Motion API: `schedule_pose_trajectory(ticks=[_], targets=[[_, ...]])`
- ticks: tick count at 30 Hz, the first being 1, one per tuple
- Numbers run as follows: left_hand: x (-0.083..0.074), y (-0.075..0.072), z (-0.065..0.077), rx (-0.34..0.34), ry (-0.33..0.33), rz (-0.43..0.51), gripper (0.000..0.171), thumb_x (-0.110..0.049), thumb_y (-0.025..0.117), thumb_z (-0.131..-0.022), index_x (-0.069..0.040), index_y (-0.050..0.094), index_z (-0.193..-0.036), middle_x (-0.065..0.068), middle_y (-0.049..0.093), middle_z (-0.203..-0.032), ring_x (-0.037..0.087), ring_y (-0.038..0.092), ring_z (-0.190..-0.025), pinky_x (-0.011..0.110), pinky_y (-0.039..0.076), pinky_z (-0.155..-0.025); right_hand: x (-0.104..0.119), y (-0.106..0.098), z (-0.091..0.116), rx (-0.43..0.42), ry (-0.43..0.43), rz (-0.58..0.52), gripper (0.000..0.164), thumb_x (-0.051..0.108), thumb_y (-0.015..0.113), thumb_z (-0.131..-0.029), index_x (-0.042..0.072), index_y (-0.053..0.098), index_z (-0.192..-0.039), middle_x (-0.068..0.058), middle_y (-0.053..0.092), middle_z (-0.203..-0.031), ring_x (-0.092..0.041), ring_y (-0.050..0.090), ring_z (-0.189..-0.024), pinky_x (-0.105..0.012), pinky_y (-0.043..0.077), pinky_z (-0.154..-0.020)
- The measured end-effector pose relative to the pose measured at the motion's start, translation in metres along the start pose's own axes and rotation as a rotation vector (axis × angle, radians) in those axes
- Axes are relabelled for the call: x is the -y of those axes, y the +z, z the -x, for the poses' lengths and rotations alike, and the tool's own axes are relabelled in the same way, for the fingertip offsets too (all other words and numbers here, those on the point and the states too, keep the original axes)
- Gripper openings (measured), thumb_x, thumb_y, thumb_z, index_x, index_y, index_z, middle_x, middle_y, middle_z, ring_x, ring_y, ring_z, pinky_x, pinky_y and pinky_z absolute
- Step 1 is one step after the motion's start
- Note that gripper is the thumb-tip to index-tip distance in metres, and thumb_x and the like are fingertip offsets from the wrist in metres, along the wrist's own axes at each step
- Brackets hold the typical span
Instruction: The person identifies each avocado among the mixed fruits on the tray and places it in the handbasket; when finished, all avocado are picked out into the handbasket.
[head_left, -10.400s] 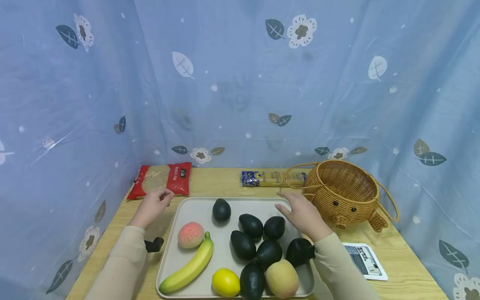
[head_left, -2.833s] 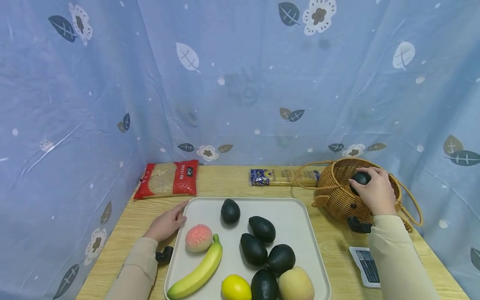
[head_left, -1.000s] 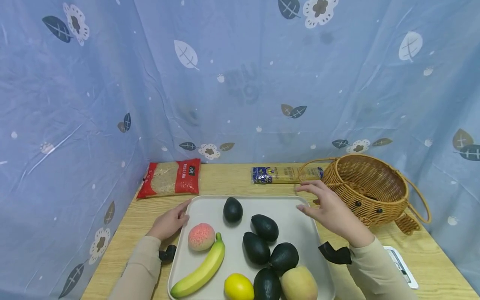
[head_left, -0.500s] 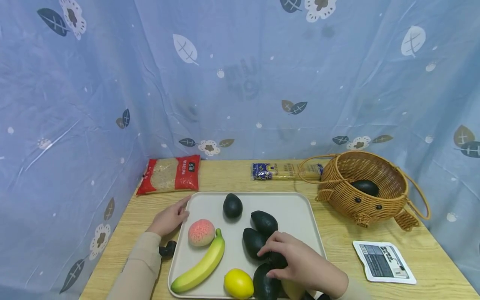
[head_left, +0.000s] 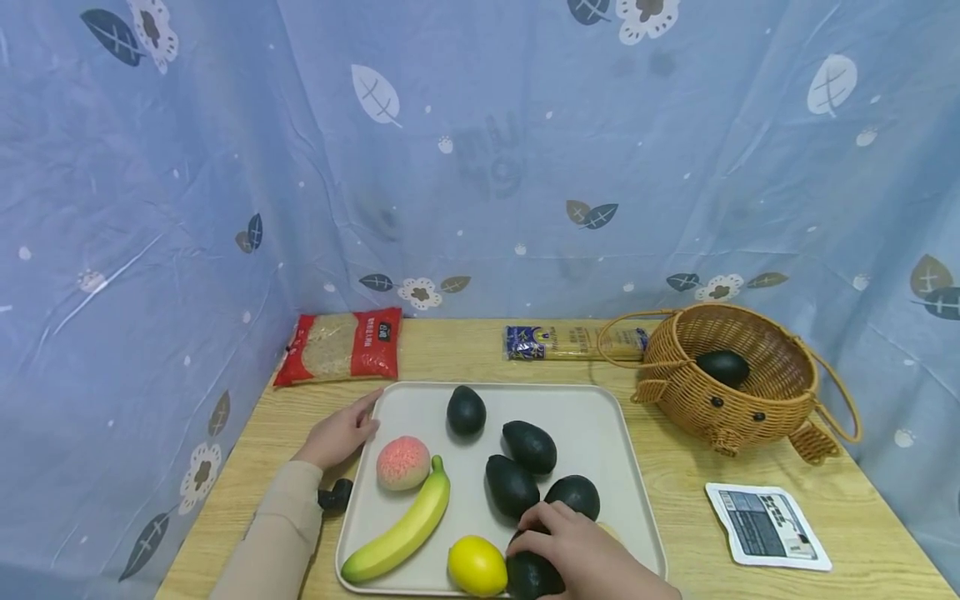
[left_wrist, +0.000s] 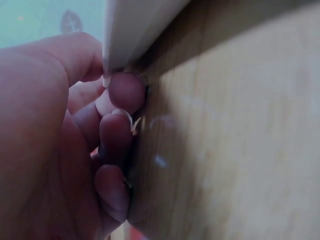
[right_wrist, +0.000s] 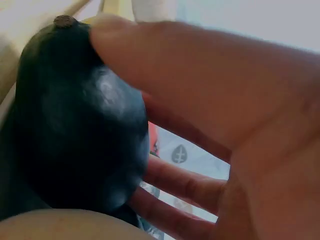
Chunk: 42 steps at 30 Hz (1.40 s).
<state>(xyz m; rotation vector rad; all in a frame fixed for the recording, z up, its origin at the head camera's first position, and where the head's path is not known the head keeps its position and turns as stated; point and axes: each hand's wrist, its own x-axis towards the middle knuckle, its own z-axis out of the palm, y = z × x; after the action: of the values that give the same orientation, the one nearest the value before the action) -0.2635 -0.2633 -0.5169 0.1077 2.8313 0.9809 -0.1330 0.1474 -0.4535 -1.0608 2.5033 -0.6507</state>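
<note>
Between five and six o'clock in the head view, the right hand covers part of an avocado and all but a sliver of a pale yellow fruit. Past three, the wicker basket hides another avocado's underside. At four, the white pouch's small print is illegible. In the left-wrist view, the tray is cut off toward twelve and the wooden tabletop blurs.

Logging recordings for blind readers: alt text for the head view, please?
A person's right grip holds a dark avocado on a tray with a banana and lemon; the left grip touches the tray's left edge. A wicker basket on the right contains another avocado.
</note>
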Motion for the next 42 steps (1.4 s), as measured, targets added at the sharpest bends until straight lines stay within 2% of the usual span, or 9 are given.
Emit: schedule_pose_trajectory(ticks=[5, 11, 16, 19, 23, 27, 33, 39, 42], targets=[[0.001, 0.001, 0.000, 0.001, 0.007, 0.010, 0.064, -0.023, 0.065, -0.104, -0.015, 0.041, -0.162, 0.002, 0.053, -0.084, 0.018, 0.049, -0.071, 0.036, 0.039, -0.066, 0.003, 0.009, -0.001, 0.006, -0.005, 0.148, 0.055, 0.053, 0.090, -0.078, 0.038, 0.070, -0.128, 0.001, 0.058, -0.137, -0.020, 0.056, -0.117, -0.044, 0.053, -0.097], [0.003, -0.001, -0.003, -0.004, 0.026, -0.004, 0.063, -0.024, 0.064, -0.104, -0.016, 0.041, -0.162, 0.001, 0.053, -0.085, 0.018, 0.050, -0.072, 0.037, 0.040, -0.067, 0.008, 0.015, -0.008, 0.017, 0.018, 0.202, 0.059, 0.062, 0.086, -0.078, 0.040, 0.066, -0.129, -0.001, 0.058, -0.140, -0.024, 0.059, -0.117, -0.045, 0.052, -0.096], [0.004, -0.002, -0.005, -0.012, 0.039, -0.007, 0.063, -0.023, 0.063, -0.104, -0.015, 0.041, -0.162, 0.001, 0.053, -0.084, 0.018, 0.049, -0.070, 0.037, 0.040, -0.067, 0.009, 0.013, -0.010, 0.007, 0.038, 0.182, 0.062, 0.063, 0.087, -0.076, 0.039, 0.066, -0.129, 0.001, 0.059, -0.137, -0.021, 0.061, -0.110, -0.044, 0.053, -0.095], [0.004, -0.002, -0.005, -0.008, 0.034, -0.009, 0.063, -0.023, 0.063, -0.104, -0.016, 0.041, -0.163, 0.001, 0.053, -0.084, 0.018, 0.049, -0.070, 0.037, 0.040, -0.067, 0.009, 0.009, -0.009, -0.010, 0.059, 0.127, 0.062, 0.062, 0.087, -0.076, 0.037, 0.066, -0.129, 0.000, 0.058, -0.138, -0.021, 0.062, -0.109, -0.046, 0.054, -0.094], [0.003, -0.001, -0.006, -0.002, 0.028, -0.004, 0.063, -0.024, 0.063, -0.104, -0.016, 0.040, -0.163, 0.001, 0.053, -0.085, 0.018, 0.050, -0.071, 0.037, 0.040, -0.067, 0.011, 0.002, -0.004, -0.040, 0.112, 0.019, 0.062, 0.059, 0.089, -0.076, 0.038, 0.066, -0.131, 0.001, 0.058, -0.141, -0.024, 0.062, -0.114, -0.050, 0.055, -0.093], [0.003, 0.000, -0.007, 0.002, 0.017, 0.003, 0.063, -0.023, 0.063, -0.104, -0.017, 0.040, -0.163, 0.002, 0.053, -0.085, 0.018, 0.050, -0.072, 0.037, 0.040, -0.067, 0.014, -0.004, -0.001, -0.074, 0.140, -0.027, 0.064, 0.055, 0.090, -0.077, 0.039, 0.065, -0.133, 0.002, 0.056, -0.146, -0.026, 0.061, -0.120, -0.051, 0.055, -0.094], [0.003, 0.000, -0.006, 0.001, 0.013, 0.001, 0.063, -0.023, 0.063, -0.104, -0.016, 0.041, -0.163, 0.002, 0.053, -0.085, 0.019, 0.050, -0.071, 0.037, 0.039, -0.067, 0.018, -0.010, 0.001, -0.203, 0.127, -0.032, 0.069, 0.058, 0.088, -0.078, 0.031, 0.065, -0.138, -0.001, 0.054, -0.150, -0.029, 0.061, -0.123, -0.051, 0.055, -0.093], [0.005, 0.001, -0.005, 0.000, 0.013, -0.002, 0.063, -0.023, 0.062, -0.104, -0.016, 0.041, -0.162, 0.002, 0.053, -0.084, 0.019, 0.049, -0.070, 0.037, 0.039, -0.066, 0.012, -0.018, 0.001, -0.403, 0.075, -0.006, 0.071, 0.050, 0.090, -0.079, 0.030, 0.063, -0.141, -0.006, 0.052, -0.149, -0.033, 0.064, -0.118, -0.053, 0.056, -0.091], [0.005, 0.001, -0.004, 0.000, 0.008, -0.007, 0.063, -0.024, 0.063, -0.104, -0.017, 0.040, -0.163, 0.002, 0.053, -0.083, 0.018, 0.049, -0.070, 0.036, 0.039, -0.066, 0.005, -0.022, -0.001, -0.509, 0.056, -0.054, 0.069, 0.040, 0.092, -0.080, 0.030, 0.063, -0.142, -0.009, 0.051, -0.149, -0.038, 0.063, -0.121, -0.051, 0.057, -0.090]])
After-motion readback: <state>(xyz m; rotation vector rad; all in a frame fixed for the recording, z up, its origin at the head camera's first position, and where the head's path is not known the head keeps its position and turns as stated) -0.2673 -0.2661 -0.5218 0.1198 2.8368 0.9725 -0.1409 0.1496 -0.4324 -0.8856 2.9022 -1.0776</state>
